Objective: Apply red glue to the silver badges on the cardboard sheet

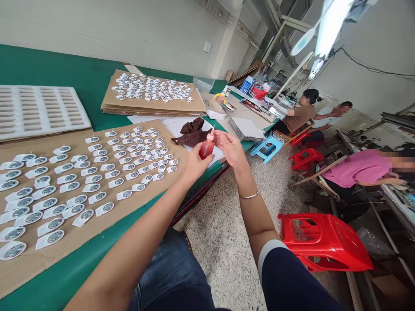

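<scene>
My left hand [195,162] is wrapped around a small squeeze bottle [206,149] of red liquid. The bottle stands nearly upright, with a thin needle-like nozzle pointing up. Close by its right side is my right hand [231,149], palm partly turned to me and fingers loosely bent apart beside the nozzle. Whether those fingertips touch the nozzle is unclear. A dark brown cloth [193,133] lies behind the bottle on white paper. To the left, many round metallic pieces on white tabs [92,188] lie in rows on a cardboard sheet [129,207].
Another stack of cardboard [152,106] with similar pieces lies farther back. A white slotted foam tray [42,108] sits at far left. Yellow tape [219,98] and a pale flat stack [246,128] are beyond my hands. Red stools [327,242], a blue stool [267,147] and several people are rightward.
</scene>
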Demonstrator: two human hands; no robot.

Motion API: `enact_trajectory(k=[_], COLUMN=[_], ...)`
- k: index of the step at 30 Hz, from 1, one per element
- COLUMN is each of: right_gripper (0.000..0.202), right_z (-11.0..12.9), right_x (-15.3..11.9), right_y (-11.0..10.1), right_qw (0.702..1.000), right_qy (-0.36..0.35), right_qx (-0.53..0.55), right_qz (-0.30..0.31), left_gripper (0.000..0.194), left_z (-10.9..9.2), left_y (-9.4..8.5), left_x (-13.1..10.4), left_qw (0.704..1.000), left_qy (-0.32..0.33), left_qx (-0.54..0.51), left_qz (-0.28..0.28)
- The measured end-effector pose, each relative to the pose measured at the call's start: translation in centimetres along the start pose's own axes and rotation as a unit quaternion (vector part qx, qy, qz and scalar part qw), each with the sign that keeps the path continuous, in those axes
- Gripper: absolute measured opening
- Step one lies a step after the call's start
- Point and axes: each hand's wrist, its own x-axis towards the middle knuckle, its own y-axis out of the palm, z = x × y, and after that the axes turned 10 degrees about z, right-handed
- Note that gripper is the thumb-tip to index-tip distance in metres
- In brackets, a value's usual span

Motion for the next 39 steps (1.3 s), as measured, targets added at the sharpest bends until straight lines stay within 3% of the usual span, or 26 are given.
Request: enact_trajectory(k=[3, 10, 15, 18, 23, 29, 31, 34, 39], right_gripper=[0.038, 0.045, 0.040, 0.035, 0.031, 0.019, 0.018, 0.024, 0.043], right_z=[1.4, 2.2, 3.6, 4.1, 3.7, 3.7, 4.0, 4.6, 4.4], right_x=[-2.2, -7.1, -10.6, -12.3, -13.7, -14.9, -15.3, -15.4, -15.1], right_y=[1.1, 4.9, 7.2, 8.8, 11.0, 12.2, 12.2, 11.6, 10.7], right_qw=[0.996, 0.986, 0.979, 0.979, 0.980, 0.984, 0.985, 0.987, 0.969], right_qy=[-0.024, 0.006, 0.002, 0.016, -0.007, -0.004, -0.002, 0.021, 0.039], right_qx=[0.055, 0.120, 0.147, 0.160, 0.189, 0.174, 0.168, 0.161, 0.196], right_qz=[0.071, 0.117, 0.144, 0.125, 0.066, -0.021, -0.042, -0.011, 0.147], left_gripper=[0.037, 0.020, 0.023, 0.029, 0.030, 0.035, 0.032, 0.032, 0.042], left_z=[-2.0, -4.6, -5.4, -5.6, -5.4, -5.3, -5.5, -5.7, -5.5], left_y=[0.1, -0.1, 0.2, 0.2, -0.2, -0.1, 0.1, 0.3, 0.6], left_x=[-3.1, -10.3, -14.3, -16.2, -17.7, -18.2, -18.4, -18.6, -19.1], left_qw=[0.996, 0.956, 0.947, 0.953, 0.971, 0.991, 0.990, 0.981, 0.935], left_qy=[-0.012, -0.035, -0.040, -0.036, -0.031, -0.023, -0.022, -0.033, -0.068], left_qx=[-0.076, -0.221, -0.244, -0.221, -0.170, -0.125, -0.133, -0.169, -0.259], left_qz=[0.048, 0.188, 0.207, 0.203, 0.165, 0.045, 0.031, 0.092, 0.232])
